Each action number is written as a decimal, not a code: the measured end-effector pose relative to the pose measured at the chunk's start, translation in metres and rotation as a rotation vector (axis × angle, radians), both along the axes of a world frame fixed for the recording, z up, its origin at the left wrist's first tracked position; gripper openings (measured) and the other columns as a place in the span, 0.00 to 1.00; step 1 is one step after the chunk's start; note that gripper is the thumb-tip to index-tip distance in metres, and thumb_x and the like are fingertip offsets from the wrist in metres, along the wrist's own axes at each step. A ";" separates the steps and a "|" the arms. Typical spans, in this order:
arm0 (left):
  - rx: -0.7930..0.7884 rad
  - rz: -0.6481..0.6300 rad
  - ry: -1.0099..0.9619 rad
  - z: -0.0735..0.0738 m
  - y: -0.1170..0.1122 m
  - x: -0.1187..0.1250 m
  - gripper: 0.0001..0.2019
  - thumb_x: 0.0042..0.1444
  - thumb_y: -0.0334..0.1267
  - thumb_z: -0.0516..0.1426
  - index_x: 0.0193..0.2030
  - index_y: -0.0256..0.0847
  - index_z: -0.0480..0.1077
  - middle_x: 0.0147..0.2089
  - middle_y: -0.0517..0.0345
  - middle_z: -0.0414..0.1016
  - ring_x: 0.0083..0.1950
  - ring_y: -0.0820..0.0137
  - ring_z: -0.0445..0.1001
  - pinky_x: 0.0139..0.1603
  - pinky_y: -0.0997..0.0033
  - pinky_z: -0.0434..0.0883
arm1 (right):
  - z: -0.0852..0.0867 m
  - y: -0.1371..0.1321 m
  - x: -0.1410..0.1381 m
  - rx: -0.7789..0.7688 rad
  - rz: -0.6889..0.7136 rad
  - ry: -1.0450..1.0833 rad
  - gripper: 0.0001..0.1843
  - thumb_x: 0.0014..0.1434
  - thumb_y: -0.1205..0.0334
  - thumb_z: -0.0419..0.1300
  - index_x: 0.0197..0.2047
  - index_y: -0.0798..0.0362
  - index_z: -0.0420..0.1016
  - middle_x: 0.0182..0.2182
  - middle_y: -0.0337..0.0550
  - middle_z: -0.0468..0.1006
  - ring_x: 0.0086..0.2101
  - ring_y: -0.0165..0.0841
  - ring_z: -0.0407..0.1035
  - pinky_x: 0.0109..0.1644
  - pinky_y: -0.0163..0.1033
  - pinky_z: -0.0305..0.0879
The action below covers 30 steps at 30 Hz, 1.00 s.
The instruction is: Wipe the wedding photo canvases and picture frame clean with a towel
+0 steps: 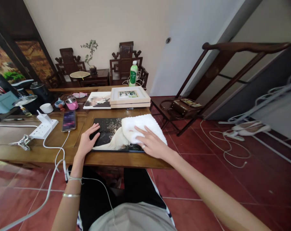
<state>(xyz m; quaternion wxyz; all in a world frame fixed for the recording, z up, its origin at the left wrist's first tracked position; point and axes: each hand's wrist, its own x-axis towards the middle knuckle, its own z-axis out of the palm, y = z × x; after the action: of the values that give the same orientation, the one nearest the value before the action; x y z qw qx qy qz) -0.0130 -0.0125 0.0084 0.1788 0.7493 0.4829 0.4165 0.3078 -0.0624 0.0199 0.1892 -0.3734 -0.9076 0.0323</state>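
A dark picture panel (108,128) with a pale dress-like shape printed on it lies flat near the table's front edge. My left hand (88,138) rests at the panel's left edge, its fingers spread and the fingertips on the surface. A fluffy white towel (149,123) covers the panel's right part and reaches past its right side. On top of the towel lies my right hand (150,142), palm down, fingers stretched out and apart, with a ring on one finger. What the towel covers is hidden.
Behind the panel are stacked framed pictures (143,93), a print (97,101) and a green bottle (133,74). To the left lie a phone (69,120), a white power strip (44,128) with cables and a pink mug (72,103). A wooden chair (198,61) holding a bag (186,107) stands right.
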 end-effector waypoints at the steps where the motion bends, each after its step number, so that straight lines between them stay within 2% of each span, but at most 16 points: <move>1: 0.005 0.005 -0.011 0.001 0.000 0.000 0.18 0.60 0.41 0.57 0.55 0.39 0.73 0.61 0.49 0.70 0.66 0.61 0.64 0.68 0.56 0.59 | -0.001 0.015 0.001 0.000 -0.029 -0.007 0.13 0.59 0.73 0.50 0.40 0.55 0.75 0.60 0.57 0.68 0.65 0.45 0.50 0.66 0.62 0.45; 6: 0.008 -0.001 -0.052 0.002 0.000 0.001 0.18 0.59 0.41 0.57 0.55 0.39 0.73 0.62 0.48 0.69 0.64 0.61 0.66 0.67 0.57 0.61 | -0.001 0.087 0.002 -0.015 -0.184 -0.004 0.16 0.63 0.70 0.46 0.47 0.55 0.73 0.54 0.55 0.74 0.60 0.47 0.60 0.61 0.60 0.54; 8: 0.005 -0.003 -0.045 0.002 0.000 0.001 0.18 0.59 0.41 0.57 0.55 0.39 0.72 0.62 0.49 0.69 0.64 0.61 0.67 0.67 0.57 0.61 | -0.001 0.103 0.001 -0.012 -0.222 0.007 0.16 0.64 0.67 0.45 0.47 0.55 0.72 0.53 0.56 0.74 0.56 0.48 0.65 0.58 0.59 0.57; 10: 0.001 0.000 -0.021 0.001 0.000 0.001 0.18 0.60 0.41 0.57 0.55 0.40 0.72 0.61 0.49 0.70 0.64 0.62 0.67 0.67 0.57 0.61 | -0.001 0.107 -0.002 -0.006 -0.243 0.011 0.16 0.64 0.67 0.46 0.48 0.56 0.72 0.54 0.58 0.74 0.57 0.50 0.63 0.57 0.60 0.56; 13: -0.010 -0.001 0.011 0.002 -0.001 0.002 0.19 0.60 0.42 0.56 0.56 0.39 0.72 0.61 0.49 0.70 0.64 0.61 0.66 0.68 0.57 0.59 | -0.003 0.090 -0.005 0.007 -0.243 -0.005 0.16 0.63 0.69 0.47 0.48 0.57 0.73 0.57 0.62 0.70 0.63 0.50 0.55 0.61 0.64 0.50; 16: -0.019 -0.007 0.024 0.002 -0.001 0.003 0.19 0.61 0.42 0.55 0.56 0.37 0.72 0.61 0.49 0.70 0.65 0.61 0.65 0.68 0.57 0.59 | -0.005 0.049 -0.004 0.015 -0.174 -0.017 0.14 0.61 0.71 0.48 0.44 0.57 0.74 0.58 0.63 0.68 0.65 0.49 0.50 0.64 0.66 0.45; 20: -0.012 0.005 0.024 0.001 0.000 0.003 0.19 0.60 0.42 0.56 0.56 0.37 0.72 0.60 0.49 0.71 0.64 0.60 0.66 0.68 0.57 0.60 | -0.002 -0.019 0.003 0.014 -0.001 -0.005 0.13 0.57 0.75 0.49 0.35 0.54 0.73 0.64 0.52 0.63 0.67 0.46 0.43 0.67 0.66 0.40; 23: -0.002 0.036 0.023 0.000 0.001 0.002 0.20 0.59 0.42 0.56 0.57 0.38 0.71 0.59 0.50 0.72 0.63 0.60 0.68 0.67 0.57 0.62 | 0.002 -0.049 0.008 -0.010 0.079 -0.011 0.13 0.54 0.77 0.50 0.31 0.52 0.72 0.64 0.47 0.62 0.67 0.44 0.43 0.68 0.64 0.40; 26: 0.002 0.058 0.039 0.000 0.002 0.001 0.21 0.58 0.41 0.57 0.58 0.37 0.70 0.59 0.50 0.72 0.61 0.60 0.70 0.65 0.57 0.64 | 0.001 -0.040 0.009 0.009 0.038 -0.011 0.13 0.56 0.76 0.50 0.33 0.52 0.73 0.63 0.49 0.64 0.66 0.43 0.46 0.67 0.62 0.43; 30: 0.013 0.049 0.082 0.002 0.003 0.001 0.22 0.58 0.42 0.57 0.58 0.36 0.70 0.60 0.49 0.72 0.61 0.59 0.70 0.65 0.57 0.64 | -0.003 0.020 0.006 0.019 -0.114 -0.022 0.14 0.59 0.72 0.49 0.40 0.55 0.75 0.59 0.58 0.69 0.65 0.46 0.52 0.65 0.62 0.47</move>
<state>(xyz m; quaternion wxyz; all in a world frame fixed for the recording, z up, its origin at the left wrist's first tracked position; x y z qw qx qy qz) -0.0123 -0.0099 0.0109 0.1436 0.7547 0.5054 0.3929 0.3140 -0.0429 0.0166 0.1842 -0.4230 -0.8872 0.0087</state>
